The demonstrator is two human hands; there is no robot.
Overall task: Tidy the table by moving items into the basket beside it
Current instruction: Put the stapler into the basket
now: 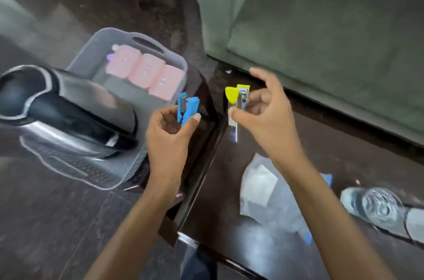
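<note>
The left hand has thumb and fingers clamped on a blue stapler, which stands above the fingertips, just right of the basket. The right hand has thumb and fingers clamped on a yellow stapler, held upright above the table. A plastic bag lies below the right wrist.

whole shot's motion-blurred tbh, the clear bottle gets cut off at the right edge, and the pink pack's print is unreadable
</note>
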